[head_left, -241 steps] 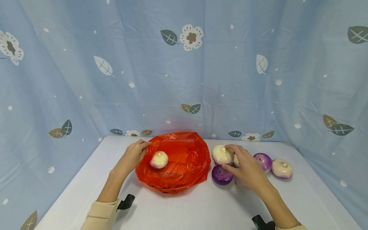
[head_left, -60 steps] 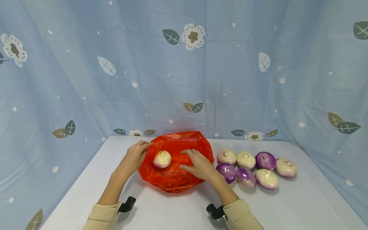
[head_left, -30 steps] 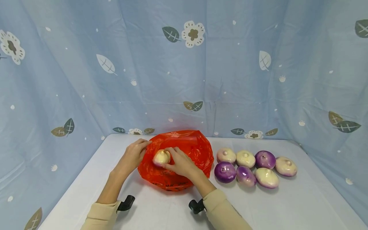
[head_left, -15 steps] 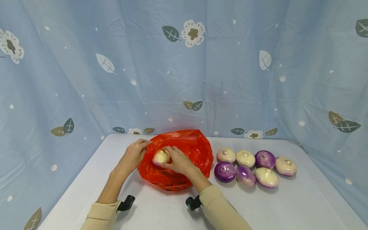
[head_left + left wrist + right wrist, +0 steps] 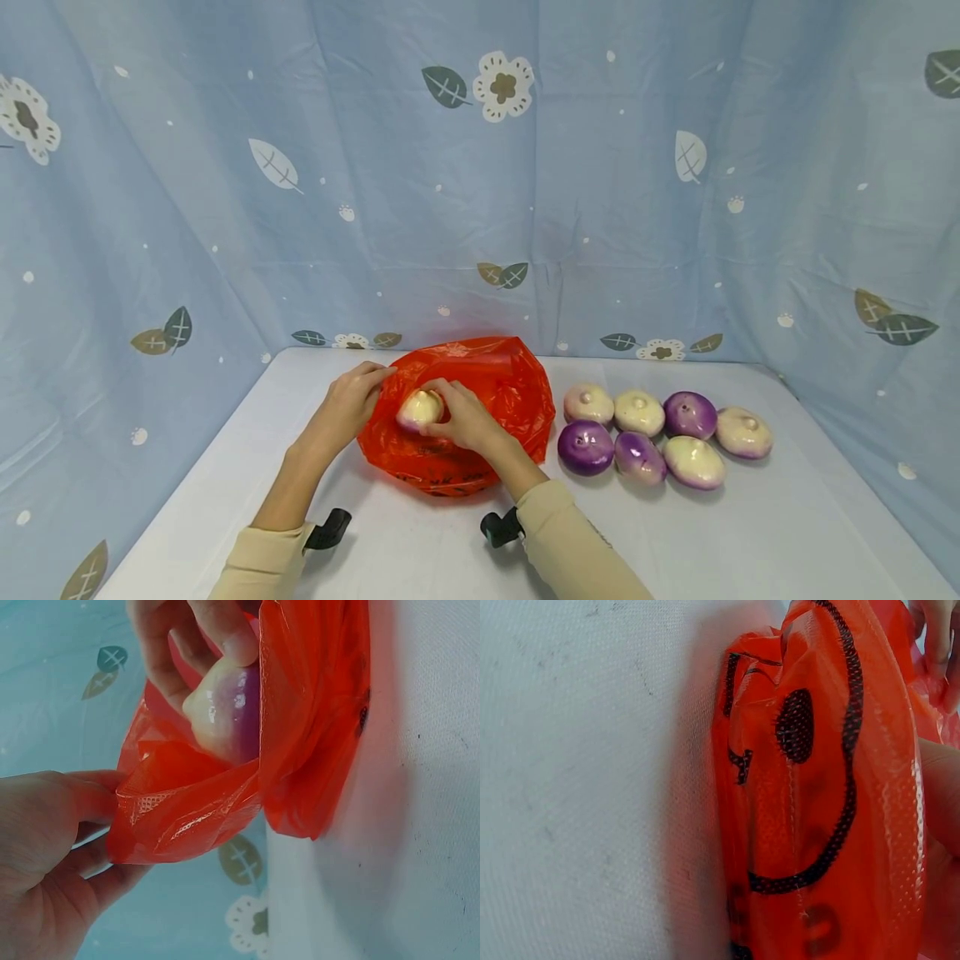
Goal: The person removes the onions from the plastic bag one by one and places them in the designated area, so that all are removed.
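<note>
A red plastic bag [image 5: 487, 408] lies with its mouth spread on the white table. My left hand [image 5: 348, 408] pinches its left rim between thumb and fingers, as the left wrist view shows. Inside the bag is a cream onion with a purple base [image 5: 418, 411]. Around its right side my right hand [image 5: 467, 419] curls, thumb in front and fingers behind; the left wrist view shows those fingers on the onion [image 5: 229, 712] too. In the right wrist view the bag's printed side [image 5: 817, 787] covers most of the right hand.
Right of the bag, several onions stand close together in two rows, among them a dark purple onion [image 5: 586, 447] nearest the bag and a cream onion [image 5: 744, 432] at the far right. A blue patterned curtain [image 5: 480, 183] hangs behind the table [image 5: 420, 550].
Eight seconds ago my right hand held a cream onion at the right group; those onions now form two rows. It has since moved left into the bag and gripped the onion there. The left hand stayed.
</note>
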`<action>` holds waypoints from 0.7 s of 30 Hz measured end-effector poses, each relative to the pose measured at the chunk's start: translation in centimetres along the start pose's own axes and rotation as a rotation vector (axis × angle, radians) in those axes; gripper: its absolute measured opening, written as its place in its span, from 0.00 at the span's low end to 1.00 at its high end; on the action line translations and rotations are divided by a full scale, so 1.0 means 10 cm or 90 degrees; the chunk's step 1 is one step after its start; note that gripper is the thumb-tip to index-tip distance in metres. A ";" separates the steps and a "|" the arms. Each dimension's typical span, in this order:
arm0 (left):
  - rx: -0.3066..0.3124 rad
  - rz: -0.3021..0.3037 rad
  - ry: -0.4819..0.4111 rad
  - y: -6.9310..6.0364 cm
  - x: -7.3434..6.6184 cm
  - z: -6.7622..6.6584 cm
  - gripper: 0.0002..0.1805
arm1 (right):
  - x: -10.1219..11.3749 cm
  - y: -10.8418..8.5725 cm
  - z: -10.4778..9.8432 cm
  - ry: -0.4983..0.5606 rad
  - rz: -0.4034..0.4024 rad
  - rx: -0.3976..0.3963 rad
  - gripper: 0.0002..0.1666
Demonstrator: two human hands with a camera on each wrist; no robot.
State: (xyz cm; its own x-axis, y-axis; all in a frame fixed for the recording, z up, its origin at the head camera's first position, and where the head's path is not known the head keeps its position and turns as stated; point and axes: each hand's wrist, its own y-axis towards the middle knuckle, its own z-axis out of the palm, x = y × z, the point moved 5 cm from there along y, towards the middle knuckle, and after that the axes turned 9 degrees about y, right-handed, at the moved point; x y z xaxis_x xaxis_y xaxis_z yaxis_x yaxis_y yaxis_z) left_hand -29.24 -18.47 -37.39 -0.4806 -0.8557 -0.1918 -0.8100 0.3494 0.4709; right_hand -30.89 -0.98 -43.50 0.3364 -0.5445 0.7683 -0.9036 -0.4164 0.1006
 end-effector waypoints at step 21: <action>-0.001 -0.006 -0.005 -0.01 0.01 -0.01 0.16 | 0.02 -0.08 -0.06 -0.001 -0.028 0.022 0.35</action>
State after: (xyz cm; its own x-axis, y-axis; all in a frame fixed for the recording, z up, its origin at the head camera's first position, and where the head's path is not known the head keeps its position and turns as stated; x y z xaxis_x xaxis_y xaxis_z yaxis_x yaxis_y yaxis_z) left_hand -29.22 -18.62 -37.38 -0.4754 -0.8559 -0.2035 -0.8143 0.3406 0.4700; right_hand -30.30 -0.33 -43.01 0.3763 -0.5261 0.7626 -0.8782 -0.4648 0.1127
